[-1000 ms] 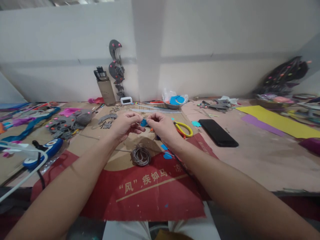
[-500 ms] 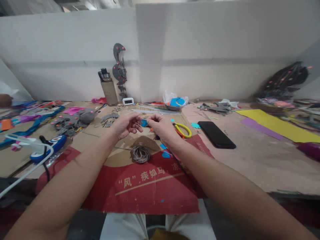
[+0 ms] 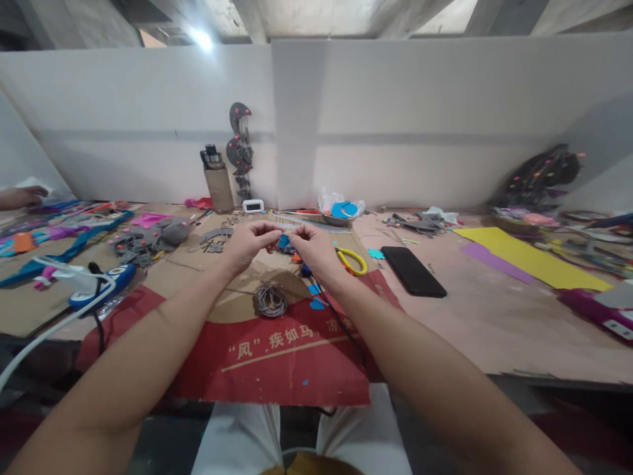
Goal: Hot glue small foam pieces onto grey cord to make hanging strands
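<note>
My left hand (image 3: 251, 245) and my right hand (image 3: 315, 252) meet above the cardboard. Between their fingertips is a small blue cut-out piece (image 3: 283, 241), with thumb and forefinger of each hand pinched on it. Its exact shape is partly hidden by the fingers. Just below lies a coil of grey cord (image 3: 270, 301) on the red printed cardboard (image 3: 297, 369). Small blue scraps (image 3: 317, 304) are beside my right wrist. Yellow-handled scissors or pliers (image 3: 353, 262) lie right of that hand, their working end hidden.
A black phone (image 3: 413, 271) lies to the right, near yellow sheet material (image 3: 534, 258). A bottle (image 3: 217, 181) and small white clock (image 3: 253, 206) stand at the back. On the left are a blue power strip (image 3: 106, 287) and grey felt pieces (image 3: 148, 241). Another person's hand (image 3: 24, 196) shows far left.
My left fingers, looser before, have closed in a pinch at the blue piece, and my hands are closer together. The view has tilted up slightly. Another person's hand now shows more fully.
</note>
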The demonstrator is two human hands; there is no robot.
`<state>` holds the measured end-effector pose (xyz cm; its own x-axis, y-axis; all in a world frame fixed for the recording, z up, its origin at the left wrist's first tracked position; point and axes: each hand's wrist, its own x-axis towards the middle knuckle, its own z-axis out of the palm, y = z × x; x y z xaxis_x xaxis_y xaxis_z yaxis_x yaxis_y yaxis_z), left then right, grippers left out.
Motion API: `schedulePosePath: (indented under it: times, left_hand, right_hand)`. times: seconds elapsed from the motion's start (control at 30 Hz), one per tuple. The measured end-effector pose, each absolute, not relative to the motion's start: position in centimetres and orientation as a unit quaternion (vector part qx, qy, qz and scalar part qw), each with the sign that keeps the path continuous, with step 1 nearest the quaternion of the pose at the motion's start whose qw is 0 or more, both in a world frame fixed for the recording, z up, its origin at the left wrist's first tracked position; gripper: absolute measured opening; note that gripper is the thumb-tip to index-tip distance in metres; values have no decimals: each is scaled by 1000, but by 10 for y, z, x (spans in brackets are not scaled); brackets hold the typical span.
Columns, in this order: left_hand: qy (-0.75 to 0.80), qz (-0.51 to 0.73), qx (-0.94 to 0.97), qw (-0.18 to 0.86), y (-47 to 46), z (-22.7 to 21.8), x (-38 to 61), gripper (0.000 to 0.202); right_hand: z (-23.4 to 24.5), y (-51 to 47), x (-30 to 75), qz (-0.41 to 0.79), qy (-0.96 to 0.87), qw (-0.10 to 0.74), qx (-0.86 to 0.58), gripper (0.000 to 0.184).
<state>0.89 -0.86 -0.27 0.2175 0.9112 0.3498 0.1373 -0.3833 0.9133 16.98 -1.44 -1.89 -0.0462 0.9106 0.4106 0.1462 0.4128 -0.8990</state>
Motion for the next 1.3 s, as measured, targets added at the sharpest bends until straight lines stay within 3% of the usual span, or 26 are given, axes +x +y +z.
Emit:
schedulePosePath:
  times: [0.17, 0.33, 0.6, 0.87, 1.07, 1.3]
  left_hand:
    - [419, 451, 727, 304, -12, -1, 10, 24]
    - [429, 434, 741, 281, -12, 2, 9, 23]
    - [448, 415, 767, 197, -16, 8, 9, 18]
    - [407, 365, 699, 461, -5, 4, 0, 25]
    - [405, 342, 682, 504, -3, 2, -5, 26]
    - [400, 378, 611, 569, 7, -12, -7, 23]
  right_hand:
    - [-18, -15, 170, 314, -654, 538, -430, 12]
    - [-19, -16, 171, 302, -664, 537, -424, 13]
    - [-21, -16, 172, 188, -721, 519, -419, 13]
    - [-22, -17, 172, 181, -737, 502, -414, 9]
    - [-28, -13, 172, 180, -753, 484, -407, 11]
    - [-29, -6, 173, 279, -711, 499, -409, 12]
